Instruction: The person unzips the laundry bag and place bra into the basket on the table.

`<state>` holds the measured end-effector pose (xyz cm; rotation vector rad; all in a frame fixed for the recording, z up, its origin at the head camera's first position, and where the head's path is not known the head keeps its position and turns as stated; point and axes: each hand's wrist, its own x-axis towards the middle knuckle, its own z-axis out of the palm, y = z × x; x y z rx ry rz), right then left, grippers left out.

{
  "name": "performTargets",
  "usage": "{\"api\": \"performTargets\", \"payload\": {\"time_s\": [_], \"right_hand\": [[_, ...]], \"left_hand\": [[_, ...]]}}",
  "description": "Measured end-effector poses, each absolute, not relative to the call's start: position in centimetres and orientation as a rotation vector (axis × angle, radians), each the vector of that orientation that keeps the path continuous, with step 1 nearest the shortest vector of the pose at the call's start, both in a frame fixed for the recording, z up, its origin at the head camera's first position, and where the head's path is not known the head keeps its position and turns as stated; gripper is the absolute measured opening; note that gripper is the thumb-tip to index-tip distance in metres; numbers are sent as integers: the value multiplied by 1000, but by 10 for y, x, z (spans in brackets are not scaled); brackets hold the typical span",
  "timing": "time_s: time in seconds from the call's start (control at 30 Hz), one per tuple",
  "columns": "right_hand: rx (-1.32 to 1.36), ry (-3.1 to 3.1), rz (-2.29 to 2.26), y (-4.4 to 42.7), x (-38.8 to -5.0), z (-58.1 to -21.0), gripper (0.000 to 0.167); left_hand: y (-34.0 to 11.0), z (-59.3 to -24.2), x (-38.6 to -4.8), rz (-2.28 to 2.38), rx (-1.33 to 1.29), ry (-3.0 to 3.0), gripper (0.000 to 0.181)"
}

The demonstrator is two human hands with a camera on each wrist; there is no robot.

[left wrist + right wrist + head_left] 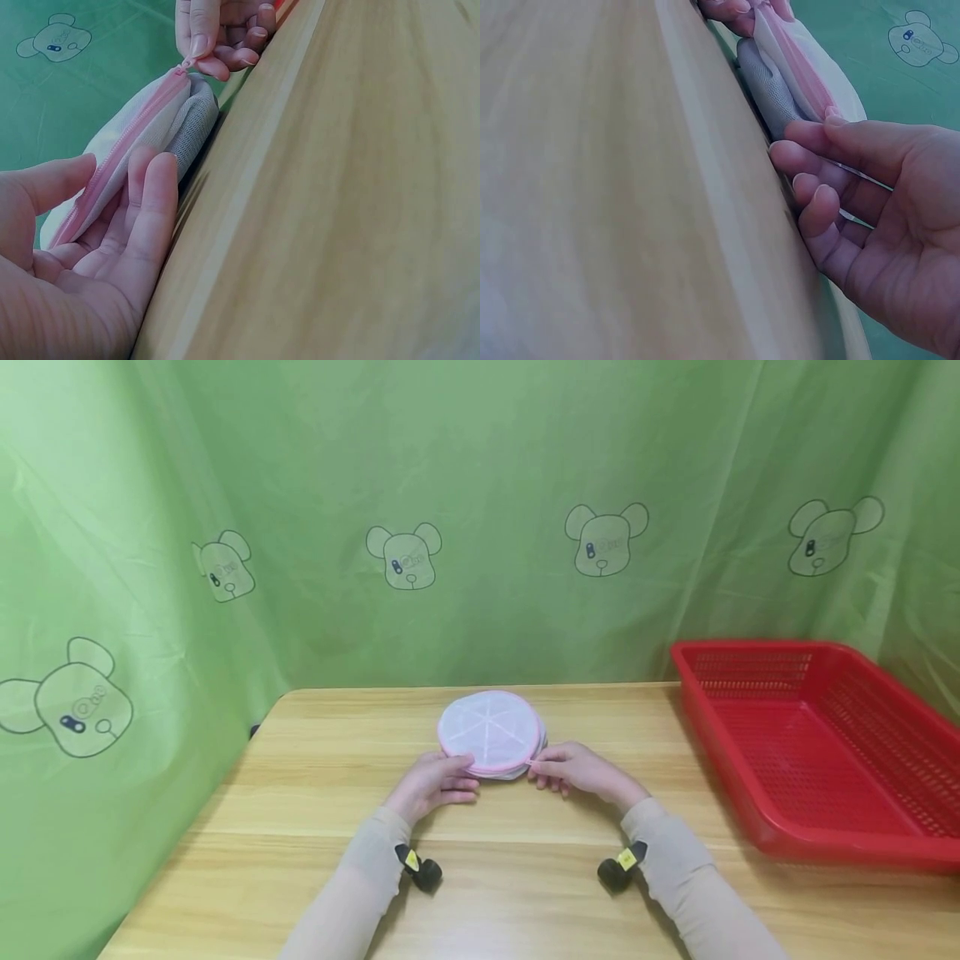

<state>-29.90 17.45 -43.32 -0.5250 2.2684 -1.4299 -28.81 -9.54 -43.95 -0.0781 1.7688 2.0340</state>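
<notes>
Your left hand (435,781) grips the near left edge of a round white pouch (487,727), thumb over the upper side by the rim and fingers under and along the edge. Your right hand (581,770) is closed at thumb and forefinger, pinching the small pink pull tab (187,64) at the pouch's near right edge, with its other fingers bent loosely below. So the pouch lies between your two hands and just ahead of them, its top face turned up and marked with pale lines that cross near the middle. From your left thumb, a pink zip (124,154) runs along the pouch's edge to the tab in your right fingers. Under the white part, on the table side and near your right fingertips, you have a grey mesh layer (196,124).

Both your hands are low over the wooden table (517,877), whose bare grain spreads toward you beneath your forearms. Behind each hand sits a black wrist camera (427,875) with a yellow label, next to a beige sleeve (352,877). Well apart from your right hand, out to its right, stands a red slotted basket (720,777). Beyond both hands hangs a green curtain (495,443) printed with bear heads (411,560).
</notes>
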Motion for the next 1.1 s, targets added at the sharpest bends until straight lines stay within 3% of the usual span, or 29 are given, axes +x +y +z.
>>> {"api": "performTargets", "payload": {"time_s": [0.6,1.1], "right_hand": [[-589,2294,-1421,162,-296,-438,30],[-603,2280,-1419,158,-297,-439,29]], "left_hand": [[-94,-441,-288,1963,-10,1809,33],[-94,-443,-290,1980,-23,1781,23]]}}
